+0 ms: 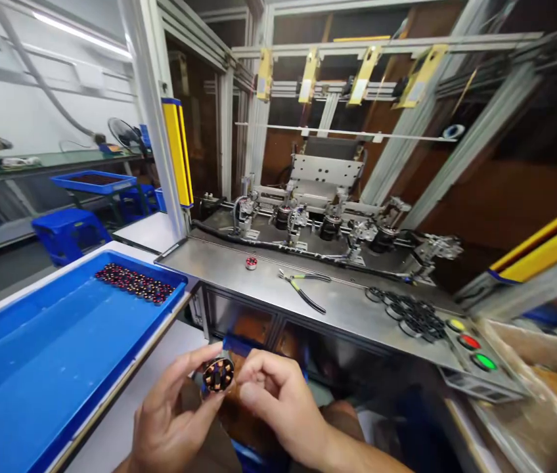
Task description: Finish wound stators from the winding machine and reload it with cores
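Before the grey metal desk (229, 270), our left hand (173, 410) pinches a round black-and-copper part (218, 374), seemingly unfinished; our right hand (286, 401) half-curls, contents unclear. Similar pieces (135, 284) crowd the far edge of a blue plastic tray (56, 348).

The tray (62, 348) lies left of the held part (218, 376), pliers (307, 297) on the bench (214, 259) beyond.

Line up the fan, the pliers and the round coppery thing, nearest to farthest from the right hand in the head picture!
1. Round coppery thing: in the left hand, beside the right hand.
2. Pliers: on the metal table, ahead.
3. Fan: far back, on the left.
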Demonstrator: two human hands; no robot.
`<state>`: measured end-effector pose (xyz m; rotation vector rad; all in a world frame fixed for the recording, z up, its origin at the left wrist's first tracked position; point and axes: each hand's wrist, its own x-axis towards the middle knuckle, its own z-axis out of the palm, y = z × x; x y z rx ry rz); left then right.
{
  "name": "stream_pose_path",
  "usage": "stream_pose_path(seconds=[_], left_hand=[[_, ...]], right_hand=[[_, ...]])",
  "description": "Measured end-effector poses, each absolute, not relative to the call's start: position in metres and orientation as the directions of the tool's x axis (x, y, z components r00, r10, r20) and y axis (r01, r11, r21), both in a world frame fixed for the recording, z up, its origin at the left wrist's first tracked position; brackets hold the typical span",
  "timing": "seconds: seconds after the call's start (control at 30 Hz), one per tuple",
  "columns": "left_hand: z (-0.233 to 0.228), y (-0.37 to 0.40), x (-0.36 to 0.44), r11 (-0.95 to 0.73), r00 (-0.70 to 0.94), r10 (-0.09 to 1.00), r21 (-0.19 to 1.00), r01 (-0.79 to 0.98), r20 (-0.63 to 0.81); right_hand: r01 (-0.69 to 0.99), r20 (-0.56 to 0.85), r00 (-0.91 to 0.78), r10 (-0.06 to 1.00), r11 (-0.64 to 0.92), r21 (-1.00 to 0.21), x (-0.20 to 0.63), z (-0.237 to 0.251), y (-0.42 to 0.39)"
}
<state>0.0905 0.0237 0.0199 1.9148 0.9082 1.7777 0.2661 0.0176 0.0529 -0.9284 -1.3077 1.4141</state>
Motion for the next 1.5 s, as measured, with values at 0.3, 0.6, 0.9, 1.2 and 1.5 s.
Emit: stream_pose_path(seconds=[0.3,0.6,0.9,1.2,1.5], left_hand=[[0.024,0.016,0.108,-0.627,-0.059,0.777,0.779,0.016,0.627],[0.035,0.012,0.113,-0.532,-0.031,0.847,0.845,-0.054,0.531],[0.031,0.024,0.128,-0.671,0.012,0.741,0.739,0.056,0.672],[0.031,0.025,0.118,-0.398,0.064,0.915,0.917,-0.013,0.398],[0.040,0.005,0.139,-0.182,0.076,0.978,0.973,-0.144,0.194]], right_hand=[[-0.289,0.037,-0.353,0.935,-0.071,-0.955,0.277,0.048,0.022],[-0.265,-0.065,-0.727,0.684,-0.367,-0.892,0.326,0.011,0.030],[-0.566,-0.131,-0.443,0.887,-0.390,-0.726,0.261,0.005,0.002],[-0.454,-0.153,-0.519,0.841,-0.423,-0.785,0.290,0.012,-0.002],[-0.276,-0.141,-0.336,0.931,-0.240,-0.931,0.311,0.053,0.010]])
